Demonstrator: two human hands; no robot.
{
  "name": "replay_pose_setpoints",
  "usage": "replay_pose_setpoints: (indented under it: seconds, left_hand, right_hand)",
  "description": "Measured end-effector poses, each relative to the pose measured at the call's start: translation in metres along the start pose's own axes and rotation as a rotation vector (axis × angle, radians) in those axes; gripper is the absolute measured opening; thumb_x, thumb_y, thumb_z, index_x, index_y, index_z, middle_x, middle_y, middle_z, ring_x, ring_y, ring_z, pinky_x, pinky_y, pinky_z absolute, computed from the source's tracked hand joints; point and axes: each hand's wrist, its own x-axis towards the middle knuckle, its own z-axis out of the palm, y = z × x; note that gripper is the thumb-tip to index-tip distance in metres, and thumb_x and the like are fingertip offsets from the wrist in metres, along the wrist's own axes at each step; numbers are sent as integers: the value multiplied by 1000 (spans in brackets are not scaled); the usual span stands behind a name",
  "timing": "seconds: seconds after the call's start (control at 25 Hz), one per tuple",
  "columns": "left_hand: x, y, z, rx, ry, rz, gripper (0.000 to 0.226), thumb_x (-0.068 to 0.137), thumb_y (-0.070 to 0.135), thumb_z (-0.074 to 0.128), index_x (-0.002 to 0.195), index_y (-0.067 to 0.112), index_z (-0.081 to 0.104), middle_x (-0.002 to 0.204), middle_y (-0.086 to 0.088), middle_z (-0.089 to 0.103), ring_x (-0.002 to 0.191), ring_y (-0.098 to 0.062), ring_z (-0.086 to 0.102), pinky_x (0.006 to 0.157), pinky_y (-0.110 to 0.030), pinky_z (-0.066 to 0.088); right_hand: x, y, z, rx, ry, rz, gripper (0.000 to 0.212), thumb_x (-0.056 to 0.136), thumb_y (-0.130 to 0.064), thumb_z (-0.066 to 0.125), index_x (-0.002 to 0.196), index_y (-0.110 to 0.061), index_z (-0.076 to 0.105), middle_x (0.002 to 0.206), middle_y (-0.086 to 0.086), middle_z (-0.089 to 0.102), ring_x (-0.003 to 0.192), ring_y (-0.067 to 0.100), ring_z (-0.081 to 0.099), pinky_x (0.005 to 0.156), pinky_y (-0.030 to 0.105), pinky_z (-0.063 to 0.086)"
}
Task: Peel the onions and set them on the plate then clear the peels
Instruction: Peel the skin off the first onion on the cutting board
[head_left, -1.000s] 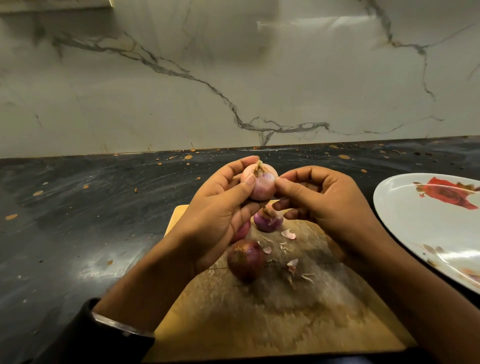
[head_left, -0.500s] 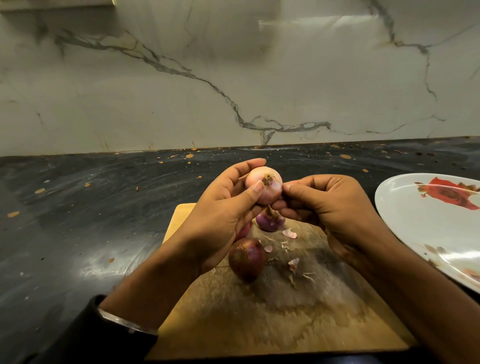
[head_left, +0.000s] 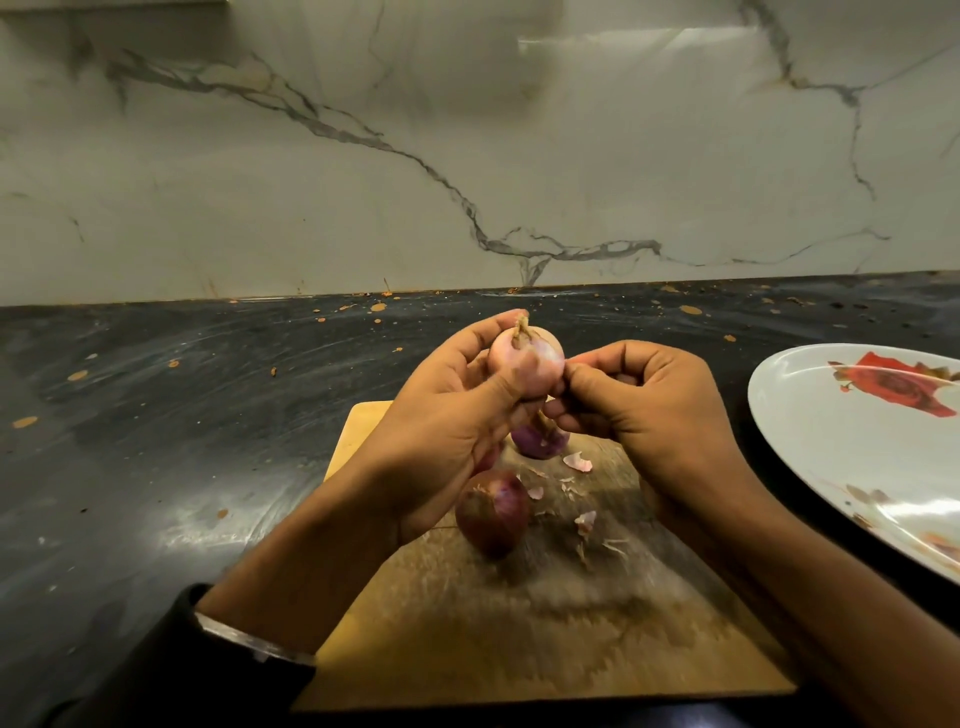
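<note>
My left hand (head_left: 447, 421) grips a pale pink onion (head_left: 530, 364) above the wooden cutting board (head_left: 519, 649), its dry stem end pointing up. My right hand (head_left: 644, 410) has its thumb and fingers curled against the onion's right side, pinching at its skin. On the board below lie a dark red unpeeled onion (head_left: 492, 512) and a purple onion (head_left: 540, 441), partly hidden behind my hands. Bits of peel (head_left: 576, 461) are scattered beside them. A white plate (head_left: 852, 457) with a red rose print stands to the right, holding no onions.
The board lies on a dark stone counter (head_left: 182, 415) flecked with orange specks. A marble wall (head_left: 467, 145) rises behind the counter. The plate's right part runs out of the frame.
The onion has been turned in my left hand, so the stem end points up again. My right fingers stay at its right side, a little lower than before.
</note>
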Motion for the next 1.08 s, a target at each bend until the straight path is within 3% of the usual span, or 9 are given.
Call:
replay_pose_setpoints:
  seconds: [0.2, 0.32, 0.44, 0.56, 0.64, 0.72, 0.8, 1.08]
  left_hand:
    - [3, 6, -7, -64, 56, 24, 57, 77, 8, 62, 133, 13, 53, 121, -22, 67, 115, -35, 65, 89, -35, 58]
    - [3, 6, -8, -43, 51, 0, 49, 80, 13, 59, 129, 11, 55, 121, -23, 67, 115, -38, 64, 83, -33, 61]
    - [3, 5, -9, 5, 59, -12, 49, 82, 19, 56, 129, 10, 56, 122, -21, 67, 115, -37, 64, 79, -30, 61]
    - [4, 6, -10, 13, 63, 1, 50, 83, 21, 56, 131, 9, 55, 120, -19, 68, 110, -31, 67, 76, -28, 61]
    - [4, 4, -11, 15, 66, 2, 49, 83, 21, 57, 131, 10, 55, 120, -20, 68, 109, -31, 67, 79, -30, 61]
    - [5, 4, -11, 22, 62, 0, 50, 83, 22, 57, 131, 10, 55, 119, -20, 69, 112, -33, 66, 83, -32, 61]
    - [4, 3, -10, 24, 54, -2, 49, 83, 21, 57, 131, 10, 55, 117, -19, 70, 112, -34, 66, 84, -33, 61]
    - [4, -3, -8, 93, 12, 27, 51, 80, 17, 62, 131, 13, 56, 119, -15, 70, 112, -31, 67, 89, -34, 59]
  right_hand:
    - [5, 1, -8, -254, -92, 32, 13, 86, 6, 65, 89, -5, 70, 72, 17, 74, 59, 21, 70, 56, 29, 59]
    - [4, -1, -10, -578, -171, -71, 18, 86, -9, 63, 76, -16, 76, 65, 10, 72, 54, 17, 68, 57, 33, 58]
    - [0, -6, -12, -680, -223, -139, 8, 82, -26, 75, 75, -25, 78, 65, -2, 73, 63, 11, 70, 64, 34, 59]
    - [1, -10, -17, -662, -138, -209, 5, 80, -26, 80, 82, -30, 79, 74, -10, 75, 72, 4, 71, 72, 29, 60]
    - [4, -10, -19, -549, -118, -201, 17, 81, -12, 77, 90, -27, 78, 80, -6, 76, 75, 10, 73, 74, 33, 62]
    - [5, -8, -18, -464, -99, -211, 17, 85, -7, 73, 90, -22, 77, 78, 0, 76, 74, 16, 75, 71, 37, 64]
    - [5, -4, -17, -401, -50, -257, 9, 86, -13, 75, 91, -19, 78, 77, -1, 76, 74, 16, 75, 71, 39, 64]
    - [4, 3, -14, -401, -5, -359, 13, 85, -21, 78, 98, -19, 81, 85, -8, 79, 82, 7, 75, 75, 37, 63]
